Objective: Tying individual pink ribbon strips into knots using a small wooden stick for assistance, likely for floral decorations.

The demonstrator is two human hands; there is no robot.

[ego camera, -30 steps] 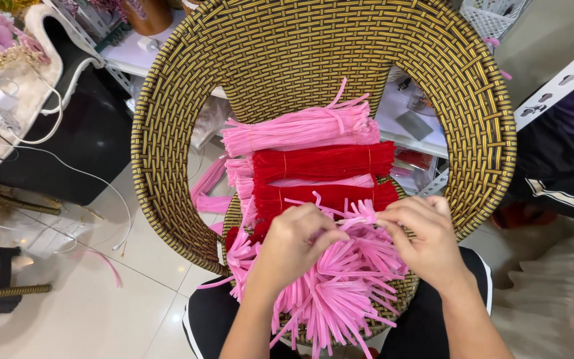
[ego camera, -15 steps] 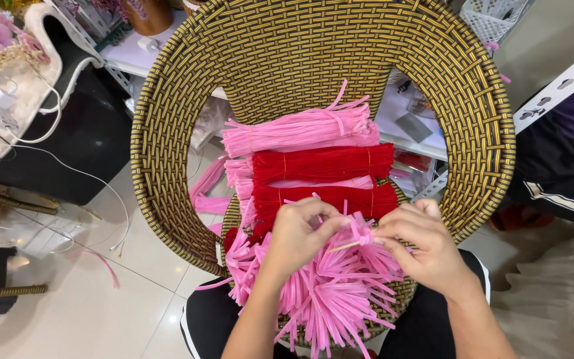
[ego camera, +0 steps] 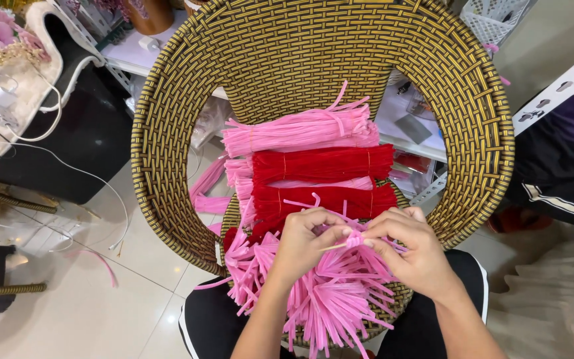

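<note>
Over the seat of the woven chair (ego camera: pixel 300 60), both hands are meeting at one pink pipe cleaner (ego camera: pixel 353 240). The left hand (ego camera: pixel 305 247) is pinching its thin end, grip closed on it, while the right hand (ego camera: pixel 412 252) is closing its fingertips (ego camera: pixel 367 239) on the coiled pink tip. Compared with a second ago, the hands are sitting closer together and a small coil is showing between them. Below them on the seat, loose pink pipe cleaners (ego camera: pixel 333 306) are fanning out; toward the chair's back, red bundles (ego camera: pixel 323 165) and a pink bundle (ego camera: pixel 300 129) are lying stacked.
</note>
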